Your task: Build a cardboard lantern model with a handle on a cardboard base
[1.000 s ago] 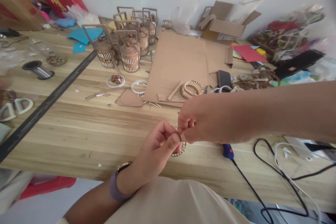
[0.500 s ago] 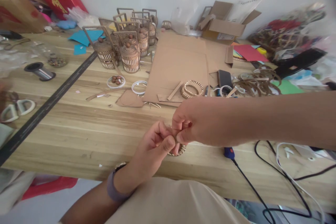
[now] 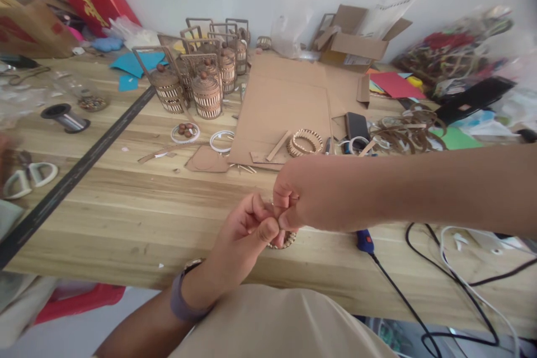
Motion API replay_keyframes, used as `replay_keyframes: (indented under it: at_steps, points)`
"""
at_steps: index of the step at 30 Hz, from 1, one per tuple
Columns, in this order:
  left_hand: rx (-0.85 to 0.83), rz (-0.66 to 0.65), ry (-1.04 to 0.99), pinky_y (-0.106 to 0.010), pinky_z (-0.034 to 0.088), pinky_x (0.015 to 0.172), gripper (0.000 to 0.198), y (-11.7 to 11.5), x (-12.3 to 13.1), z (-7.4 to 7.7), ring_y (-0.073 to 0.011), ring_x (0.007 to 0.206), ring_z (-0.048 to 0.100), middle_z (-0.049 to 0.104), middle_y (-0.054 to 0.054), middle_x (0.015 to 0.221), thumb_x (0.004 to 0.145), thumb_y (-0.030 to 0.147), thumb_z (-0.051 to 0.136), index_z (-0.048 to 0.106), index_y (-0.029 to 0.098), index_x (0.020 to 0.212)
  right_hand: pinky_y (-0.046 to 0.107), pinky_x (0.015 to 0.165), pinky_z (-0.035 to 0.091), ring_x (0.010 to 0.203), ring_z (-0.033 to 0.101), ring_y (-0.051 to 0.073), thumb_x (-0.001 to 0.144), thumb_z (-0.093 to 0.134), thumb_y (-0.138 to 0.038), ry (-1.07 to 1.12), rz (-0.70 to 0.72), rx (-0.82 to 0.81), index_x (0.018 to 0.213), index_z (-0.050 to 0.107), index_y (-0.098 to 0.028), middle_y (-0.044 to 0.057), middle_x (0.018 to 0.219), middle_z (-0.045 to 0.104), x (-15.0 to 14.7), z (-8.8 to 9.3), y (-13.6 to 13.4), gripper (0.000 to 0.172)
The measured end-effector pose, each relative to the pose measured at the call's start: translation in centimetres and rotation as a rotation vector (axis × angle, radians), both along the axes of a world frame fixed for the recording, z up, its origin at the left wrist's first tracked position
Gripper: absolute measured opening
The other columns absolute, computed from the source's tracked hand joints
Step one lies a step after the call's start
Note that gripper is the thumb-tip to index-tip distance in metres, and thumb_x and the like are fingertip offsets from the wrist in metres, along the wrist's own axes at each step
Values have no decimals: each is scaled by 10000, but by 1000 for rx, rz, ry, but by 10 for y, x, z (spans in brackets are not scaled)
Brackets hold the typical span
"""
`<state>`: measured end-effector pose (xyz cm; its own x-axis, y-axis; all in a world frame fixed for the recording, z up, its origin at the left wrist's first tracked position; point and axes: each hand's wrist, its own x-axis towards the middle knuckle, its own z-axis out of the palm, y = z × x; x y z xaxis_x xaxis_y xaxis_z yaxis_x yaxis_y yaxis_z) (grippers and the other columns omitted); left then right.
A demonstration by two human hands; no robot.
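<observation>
Close to the table's front edge, my left hand (image 3: 245, 238) is closed on a small bamboo-slat ring (image 3: 288, 241). Only the ring's lower right rim shows; my fingers cover the rest. My right hand (image 3: 296, 196) reaches in from the right, its thumb and fingers pinched against my left fingertips over the ring. What lies in that pinch is hidden. Beyond my hands, a larger bamboo-slat ring (image 3: 305, 142) rests on a cardboard sheet (image 3: 285, 103), beside a flat strip (image 3: 278, 145).
Several lidded bamboo baskets (image 3: 207, 98) with tall handles stand at the back. White-handled scissors (image 3: 31, 174), a wire spool (image 3: 66, 117) and a long black strip (image 3: 84, 162) lie left. A blue corded tool (image 3: 365, 241) and cables (image 3: 444, 268) lie right. An open carton (image 3: 356, 45) stands behind.
Both hands keep nearly the same pose, pinched together over the small ring. The view has shifted very slightly.
</observation>
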<state>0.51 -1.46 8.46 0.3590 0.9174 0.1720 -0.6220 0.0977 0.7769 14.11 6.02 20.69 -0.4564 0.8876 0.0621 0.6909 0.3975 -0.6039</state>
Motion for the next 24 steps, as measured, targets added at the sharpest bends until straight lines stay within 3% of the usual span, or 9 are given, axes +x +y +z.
replay_keyframes:
  at_steps: [3, 5, 7, 9, 11, 13, 19, 22, 24]
  points:
    - [9, 12, 39, -280, 405, 653, 401, 0, 0, -2, -102, 586, 477, 540, 58, 613, 897, 463, 675, 393, 218, 753, 146, 281, 219, 244, 343, 22, 547, 745, -40, -286, 265, -270, 290, 437, -207, -123, 271, 346, -5, 11, -3, 435]
    - [16, 36, 78, -268, 392, 631, 379, 0, -2, -3, -108, 602, 484, 539, 54, 615, 901, 473, 666, 418, 218, 769, 152, 267, 182, 233, 321, 22, 657, 673, -38, -403, 325, -356, 384, 569, -216, -120, 305, 398, -9, 15, -4, 342]
    - [-9, 71, 106, -248, 363, 589, 349, 0, -4, -2, -99, 587, 465, 538, 52, 632, 898, 482, 665, 459, 216, 805, 163, 273, 182, 255, 360, 28, 735, 656, -85, -474, 318, -345, 524, 680, -214, -105, 376, 502, -11, 18, -5, 249]
    - [-67, 112, 130, -234, 335, 552, 351, 0, -7, 1, -79, 556, 433, 542, 49, 684, 869, 500, 692, 496, 211, 837, 168, 315, 276, 371, 520, 58, 784, 677, -164, -486, 292, -264, 693, 748, -214, -73, 533, 648, -7, 20, -5, 126]
    - [-118, 152, 163, -225, 320, 532, 387, -1, -10, 5, -67, 535, 412, 519, 50, 694, 826, 534, 724, 524, 203, 833, 179, 418, 410, 554, 652, 98, 797, 699, -224, -411, 283, -201, 826, 764, -240, -60, 708, 733, 6, 20, -2, 73]
    - [-147, 189, 213, -220, 311, 523, 406, -1, -12, 9, -68, 527, 400, 477, 58, 653, 802, 556, 735, 548, 196, 817, 205, 514, 477, 638, 686, 124, 798, 703, -266, -287, 304, -201, 854, 756, -258, -56, 758, 750, 26, 17, 0, 77]
    - [-190, 275, 313, -220, 322, 535, 361, -5, -16, 20, -92, 552, 414, 453, 55, 601, 793, 518, 740, 571, 200, 774, 262, 648, 500, 753, 691, 165, 866, 652, -417, -26, 246, -88, 924, 740, -236, 15, 857, 753, 92, -14, -11, 210]
    - [-183, 308, 340, -224, 333, 529, 275, -7, -17, 22, -99, 554, 415, 454, 46, 611, 822, 445, 709, 584, 206, 765, 292, 711, 501, 829, 678, 188, 869, 674, -404, 85, 223, 24, 932, 746, -227, 46, 880, 737, 108, -37, -24, 202]
    - [-178, 336, 354, -224, 348, 528, 217, -8, -18, 23, -98, 561, 425, 471, 37, 646, 834, 393, 687, 598, 208, 763, 298, 697, 499, 781, 659, 178, 872, 680, -379, 130, 181, 44, 940, 750, -220, 54, 878, 726, 110, -49, -33, 186]
